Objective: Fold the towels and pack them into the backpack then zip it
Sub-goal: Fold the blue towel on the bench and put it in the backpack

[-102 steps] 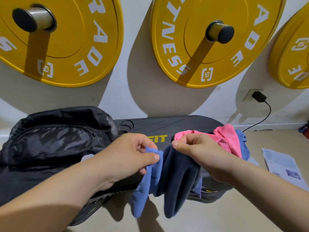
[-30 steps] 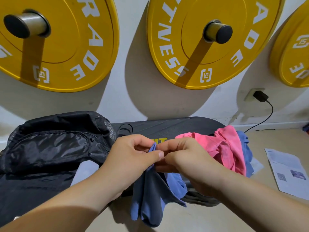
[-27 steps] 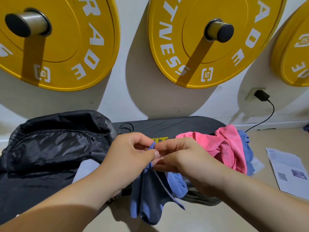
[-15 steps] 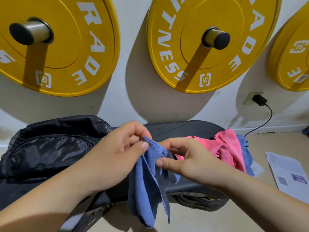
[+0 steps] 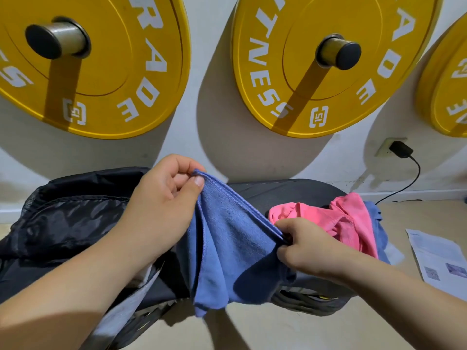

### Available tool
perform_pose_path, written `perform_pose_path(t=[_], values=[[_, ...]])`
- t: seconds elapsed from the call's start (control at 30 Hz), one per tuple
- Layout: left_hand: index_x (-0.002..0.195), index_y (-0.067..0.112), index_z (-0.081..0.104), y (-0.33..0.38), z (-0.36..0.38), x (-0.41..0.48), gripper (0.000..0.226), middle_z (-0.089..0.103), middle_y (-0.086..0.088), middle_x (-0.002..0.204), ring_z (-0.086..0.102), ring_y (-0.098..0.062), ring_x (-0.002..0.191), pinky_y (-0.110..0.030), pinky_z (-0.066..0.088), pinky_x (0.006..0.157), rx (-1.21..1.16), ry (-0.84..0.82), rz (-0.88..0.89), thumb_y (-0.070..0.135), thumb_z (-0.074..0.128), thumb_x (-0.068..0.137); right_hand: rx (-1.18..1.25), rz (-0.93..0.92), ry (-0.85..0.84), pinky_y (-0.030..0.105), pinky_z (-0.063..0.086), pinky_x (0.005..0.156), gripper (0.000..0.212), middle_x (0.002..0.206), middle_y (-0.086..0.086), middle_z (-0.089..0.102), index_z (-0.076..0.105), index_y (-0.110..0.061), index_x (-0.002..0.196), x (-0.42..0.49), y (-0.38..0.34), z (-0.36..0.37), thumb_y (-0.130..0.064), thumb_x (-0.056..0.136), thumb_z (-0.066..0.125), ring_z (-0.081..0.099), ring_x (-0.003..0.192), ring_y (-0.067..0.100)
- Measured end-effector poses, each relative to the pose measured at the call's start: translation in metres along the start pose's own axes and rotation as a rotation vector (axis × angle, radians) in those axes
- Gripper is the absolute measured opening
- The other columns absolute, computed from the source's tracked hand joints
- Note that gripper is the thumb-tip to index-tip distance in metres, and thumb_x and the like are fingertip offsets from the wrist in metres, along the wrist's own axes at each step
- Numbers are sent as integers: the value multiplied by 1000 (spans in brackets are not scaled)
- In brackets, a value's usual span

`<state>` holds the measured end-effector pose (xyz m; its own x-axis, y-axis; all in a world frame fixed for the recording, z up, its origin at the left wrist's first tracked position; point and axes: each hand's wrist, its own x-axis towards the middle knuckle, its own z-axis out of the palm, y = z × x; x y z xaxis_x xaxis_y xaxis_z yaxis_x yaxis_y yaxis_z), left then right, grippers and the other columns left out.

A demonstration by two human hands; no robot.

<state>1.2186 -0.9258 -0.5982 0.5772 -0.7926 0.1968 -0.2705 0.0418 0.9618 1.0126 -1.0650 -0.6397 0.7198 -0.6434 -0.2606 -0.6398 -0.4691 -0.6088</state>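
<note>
1. The fingers (image 5: 196,183) of the left hand (image 5: 161,205) pinch one top corner of a soft blue microfibre towel (image 5: 227,246), with the thumb on the near face. The fingers (image 5: 284,224) of the right hand (image 5: 305,247) pinch the same stitched hem further along, lower and to the right.
2. The towel hangs in the air between both hands in loose vertical pleats. It is over the near edge of the dark padded bench (image 5: 280,192), and its bottom edge dangles free.
3. To fold it well, draw the hands apart until the hem is taut and bring them level. Let the pleats fall out, then bring corner to corner. Pinching at the very corners should keep the edges aligned, and laying the towel flat on the bench would help crease it.
4. The crinkled black nylon backpack (image 5: 68,218) lies at the bench's left end, behind the left hand. Its opening may face the person, but the forearm hides it.
5. A crumpled pink towel (image 5: 341,221) sits on another blue cloth (image 5: 376,221) at the right end of the bench, both unfolded, so the task looks to be at an early stage.
6. Further out, round yellow weight plates (image 5: 106,72) hang on the wall, and a printed paper sheet (image 5: 439,261) lies on the floor.
</note>
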Motion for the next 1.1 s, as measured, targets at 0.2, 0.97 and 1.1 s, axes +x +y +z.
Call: perform_pose_path(t=[0.2, 0.97, 1.1], values=[[93, 27, 64, -15, -10, 11, 17, 75, -7, 82, 61, -24, 72, -39, 46, 71, 41, 127, -45, 13, 57, 101, 74, 142, 105, 21, 45, 50, 13, 65, 14, 60, 58, -8, 73, 2, 20, 0, 1, 79, 51, 58, 57, 18], [101, 22, 65, -36, -25, 19, 9, 77, -4, 84, 69, -22, 78, -41, 53, 78, 79, 244, -186, 18, 56, 102, 819, 342, -192, 35, 59, 69, 10, 80, 25, 68, 70, 17, 92, -15, 34, -25, 16, 82, 68, 68, 68, 30], [98, 24, 65, -33, -20, 19, 11, 77, -6, 84, 68, -25, 78, -42, 52, 75, 47, 223, -164, 17, 57, 101, 904, 395, -150, 35, 62, 68, 7, 79, 19, 71, 73, 4, 87, -13, 30, -20, -3, 88, 73, 69, 68, 27]])
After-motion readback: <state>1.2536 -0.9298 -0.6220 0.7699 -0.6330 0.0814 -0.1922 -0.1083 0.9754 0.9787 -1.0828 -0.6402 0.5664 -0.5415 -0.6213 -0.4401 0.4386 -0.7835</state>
